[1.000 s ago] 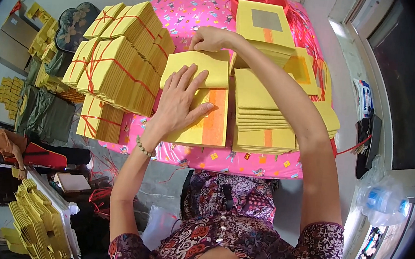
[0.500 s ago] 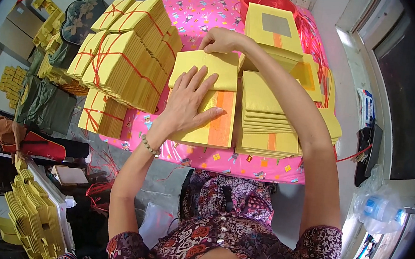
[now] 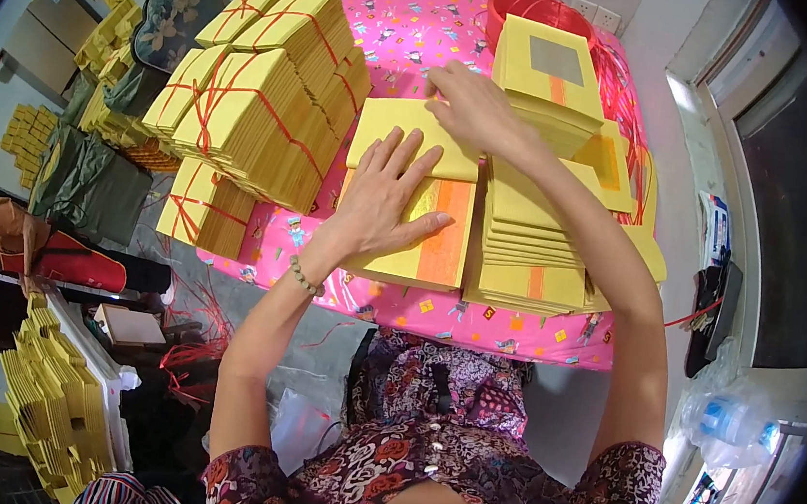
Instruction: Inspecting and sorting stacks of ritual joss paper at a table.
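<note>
A stack of yellow paper sheets (image 3: 423,254) with an orange stripe and a gold square lies on the pink patterned tablecloth (image 3: 396,28). My left hand (image 3: 384,197) lies flat on this stack, fingers spread. A plain yellow sheet (image 3: 406,121) covers the far half of the stack. My right hand (image 3: 476,108) rests on the far right corner of that sheet, fingers curled on its edge. Just right of the hands sits a fanned stack of the same yellow sheets (image 3: 531,235).
Bundles of yellow paper tied with red string (image 3: 261,112) fill the table's left side. A red basin (image 3: 533,12) stands at the far edge behind another tall yellow stack (image 3: 551,77). More yellow paper lies on the floor at lower left (image 3: 49,403). A plastic water bottle (image 3: 732,420) is at right.
My left hand has slid a little toward the far end of the stack. My right hand has drawn the plain yellow sheet nearer over the stack.
</note>
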The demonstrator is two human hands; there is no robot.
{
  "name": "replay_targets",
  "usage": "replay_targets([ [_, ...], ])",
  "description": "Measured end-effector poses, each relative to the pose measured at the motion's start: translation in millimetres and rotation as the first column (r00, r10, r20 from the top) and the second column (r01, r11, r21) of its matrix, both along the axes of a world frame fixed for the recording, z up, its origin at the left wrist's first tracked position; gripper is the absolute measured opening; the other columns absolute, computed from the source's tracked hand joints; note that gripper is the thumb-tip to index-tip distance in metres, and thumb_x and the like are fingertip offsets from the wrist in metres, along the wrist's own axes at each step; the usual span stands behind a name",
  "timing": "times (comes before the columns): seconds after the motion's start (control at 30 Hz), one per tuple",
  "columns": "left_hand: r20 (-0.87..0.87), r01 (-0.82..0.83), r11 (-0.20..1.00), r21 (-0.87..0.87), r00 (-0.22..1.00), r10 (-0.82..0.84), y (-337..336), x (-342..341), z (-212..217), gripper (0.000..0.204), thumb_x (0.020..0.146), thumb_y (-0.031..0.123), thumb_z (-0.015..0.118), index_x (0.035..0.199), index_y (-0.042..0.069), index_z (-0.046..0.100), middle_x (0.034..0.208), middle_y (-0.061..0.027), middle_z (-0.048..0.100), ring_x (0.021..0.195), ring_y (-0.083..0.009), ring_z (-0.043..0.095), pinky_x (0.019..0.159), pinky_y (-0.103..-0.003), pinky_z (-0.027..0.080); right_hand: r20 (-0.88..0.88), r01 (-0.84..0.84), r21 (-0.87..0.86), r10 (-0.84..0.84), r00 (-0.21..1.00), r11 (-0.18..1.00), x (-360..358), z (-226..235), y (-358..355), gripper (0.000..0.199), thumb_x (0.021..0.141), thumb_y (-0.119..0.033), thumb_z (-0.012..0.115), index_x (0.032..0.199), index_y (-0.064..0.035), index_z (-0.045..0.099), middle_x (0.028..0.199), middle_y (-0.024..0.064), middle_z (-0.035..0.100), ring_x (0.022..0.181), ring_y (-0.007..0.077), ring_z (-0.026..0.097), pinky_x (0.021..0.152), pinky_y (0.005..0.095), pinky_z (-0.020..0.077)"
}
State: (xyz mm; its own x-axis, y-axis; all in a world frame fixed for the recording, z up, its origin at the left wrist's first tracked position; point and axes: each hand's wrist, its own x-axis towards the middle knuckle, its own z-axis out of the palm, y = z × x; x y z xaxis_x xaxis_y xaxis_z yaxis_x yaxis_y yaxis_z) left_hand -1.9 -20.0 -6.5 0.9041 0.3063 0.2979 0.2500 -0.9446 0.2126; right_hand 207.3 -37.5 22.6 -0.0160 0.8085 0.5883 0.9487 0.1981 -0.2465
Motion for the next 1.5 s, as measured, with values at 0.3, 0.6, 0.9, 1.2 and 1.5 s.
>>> replay_targets([
  [0.3,-0.045,0.014,1.000,0.006,0.999,-0.014,1,2,-4,0.085,0.085,0.068,0.045,0.146,0.009,0.033,0.149,-0.0258,0.026,0.140,-0.0439,0.018,0.115,-0.051,0.017,-0.216,-0.165,-0.592,0.042,0.976,0.789,-16,6,-59,0.017,0.077,-0.019,0.062,0.081,-0.0032,0.058,0.076,0.0140,0.064,0.079,0.0321,0.063,0.070,0.0443,0.0471],
  [0.6,-0.072,0.056,0.998,-0.042,0.996,-0.059,20,-16,0,0.086,0.084,0.068,0.048,0.149,0.014,0.029,0.151,-0.0247,0.023,0.141,-0.0418,0.018,0.116,-0.048,0.018,-0.197,-0.178,-0.539,0.082,0.977,0.824,-13,-1,-58,0.018,0.076,-0.019,0.067,0.079,-0.0041,0.058,0.070,0.0119,0.063,0.069,0.0304,0.062,0.064,0.0407,0.0468],
  [0.9,-0.094,0.008,1.000,-0.027,0.996,-0.011,26,-23,-3,0.084,0.085,0.065,0.050,0.151,0.018,0.025,0.153,-0.0242,0.020,0.142,-0.0412,0.017,0.116,-0.048,0.017,-0.201,-0.186,-0.541,0.089,0.976,0.820,-11,-5,-56,0.021,0.077,-0.021,0.070,0.080,-0.0044,0.058,0.072,0.0117,0.063,0.071,0.0300,0.062,0.065,0.0406,0.0463],
  [1.2,-0.139,-0.002,0.997,-0.073,0.990,-0.008,32,-22,9,0.076,0.088,0.059,0.051,0.146,0.014,0.033,0.150,-0.0237,0.026,0.139,-0.0428,0.023,0.115,-0.049,0.019,-0.100,-0.165,-0.394,0.136,0.986,0.904,-11,-2,-56,0.028,0.075,-0.024,0.073,0.081,-0.0031,0.055,0.070,0.0104,0.058,0.069,0.0302,0.061,0.063,0.0404,0.0468],
  [1.5,0.000,-0.044,0.988,0.149,0.999,0.044,28,-1,16,0.052,0.090,0.047,0.056,0.124,0.008,0.051,0.112,-0.0194,0.056,0.104,-0.0366,0.056,0.090,-0.045,0.041,0.456,-0.042,-0.216,0.139,0.879,0.976,-27,-3,-62,0.014,0.073,-0.015,0.066,0.071,-0.0024,0.062,0.071,0.0105,0.061,0.069,0.0260,0.065,0.063,0.0395,0.0526],
])
